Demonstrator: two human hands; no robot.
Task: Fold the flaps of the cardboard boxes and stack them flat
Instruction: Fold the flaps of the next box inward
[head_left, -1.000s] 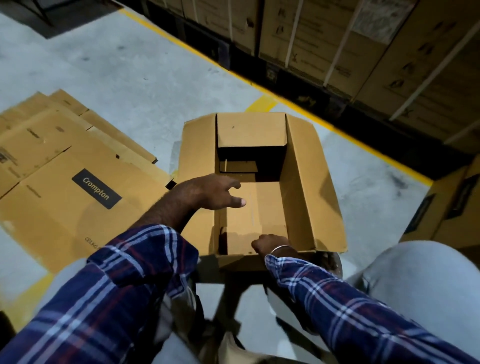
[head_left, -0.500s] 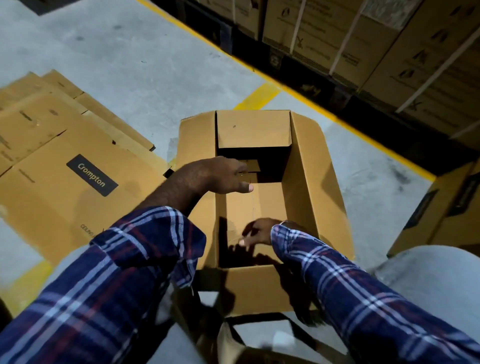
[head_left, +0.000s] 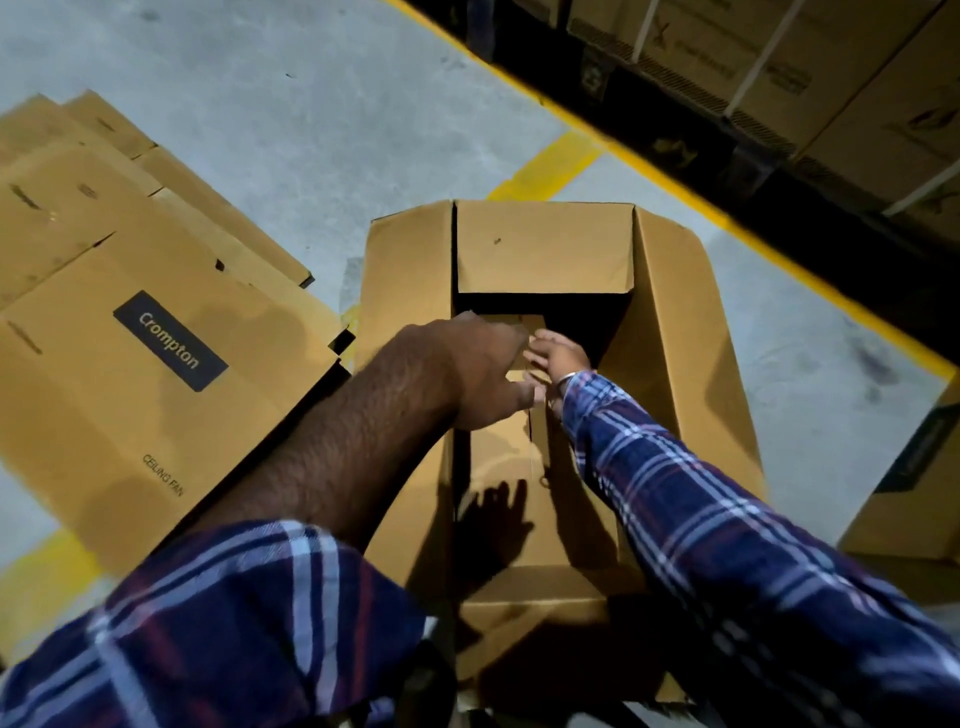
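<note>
An open cardboard box (head_left: 675, 364) stands on the floor in front of me, its top flaps spread outward. Both my arms reach down inside it. My left hand (head_left: 467, 374) hovers over the bottom flaps near the far end, thumb held apart; its fingertips are blurred. My right hand (head_left: 558, 358) is just beside it, fingers straight and touching the inner bottom flap. To the left, several flattened boxes (head_left: 130, 364) lie in a pile; the top one carries a black Crompton label.
Strapped cartons on pallets (head_left: 779, 67) line the back right behind a yellow floor line (head_left: 675, 171). Another box (head_left: 914, 478) stands at the right edge. Grey concrete floor (head_left: 285, 104) stretches beyond the pile.
Both hands have gone deeper into the box toward its far end and now meet there. My right hand has left the near flap. My view has leaned in closer.
</note>
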